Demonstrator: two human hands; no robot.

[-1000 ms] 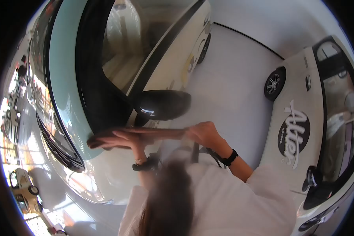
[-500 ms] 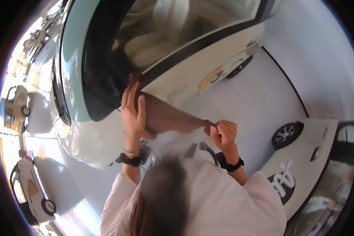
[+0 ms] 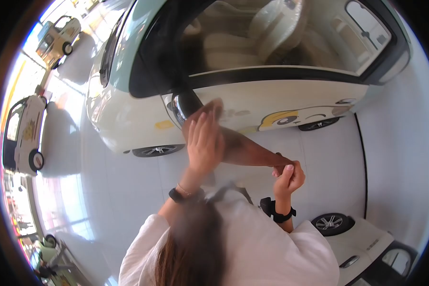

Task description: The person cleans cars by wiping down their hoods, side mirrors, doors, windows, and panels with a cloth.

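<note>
A brown cloth [image 3: 248,147] is drawn out in a narrowing fold between my two hands, beside a cream and mint car [image 3: 252,102]. My left hand [image 3: 205,145] lies over its wider end with fingers stretched out, slightly blurred; the thumb is hidden. Just beyond these fingertips is the car's side mirror [image 3: 188,101], dark and glossy, partly covered by cloth and hand. At the narrow end, my right hand [image 3: 290,178] is closed around the gathered corner, thumb on top. Black bands circle both wrists.
A second pale car [image 3: 362,250] stands at the lower right. The near car's front wheel [image 3: 157,150] is beyond my left hand. More small vehicles, including a white car [image 3: 26,133], stand at the left. A white wall [image 3: 395,157] rises on the right.
The view has shifted, showing more of the near car's side and its mirror. My left hand is now beside the mirror with the cloth. My right hand still grips the other end.
</note>
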